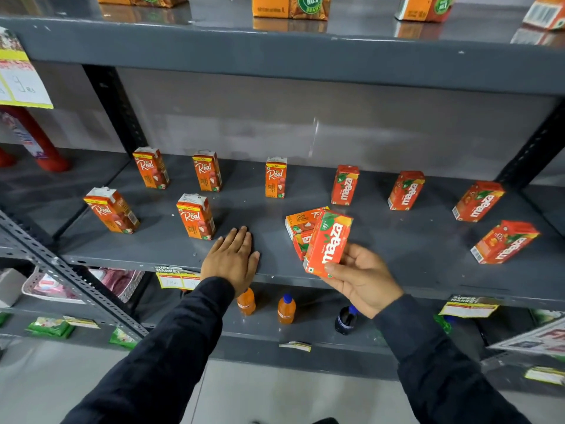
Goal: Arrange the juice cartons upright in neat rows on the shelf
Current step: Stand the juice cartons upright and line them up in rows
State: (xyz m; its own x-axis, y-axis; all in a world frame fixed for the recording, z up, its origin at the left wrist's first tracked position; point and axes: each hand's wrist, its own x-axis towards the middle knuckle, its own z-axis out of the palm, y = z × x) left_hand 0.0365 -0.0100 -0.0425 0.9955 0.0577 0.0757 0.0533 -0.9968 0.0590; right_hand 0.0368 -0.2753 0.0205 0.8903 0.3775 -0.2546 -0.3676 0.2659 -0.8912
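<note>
Small orange juice cartons stand spread out on the grey shelf (260, 209). Several Real cartons are on the left, one at the front (195, 217). Several Maaza cartons stand to the right, one at the front right (506, 241). My right hand (362, 278) holds a Maaza carton (328, 243) tilted above the shelf's front. Behind it lie two toppled cartons, a Real carton (301, 220) on its side over another carton. My left hand (230, 260) rests flat on the shelf's front edge, fingers together, holding nothing.
The shelf above carries larger orange cartons (290, 6). Below stand two small orange bottles (286, 310) and a dark bottle (345, 321). A slanted metal post (61, 264) crosses at the left. Price tags hang from the shelf edges.
</note>
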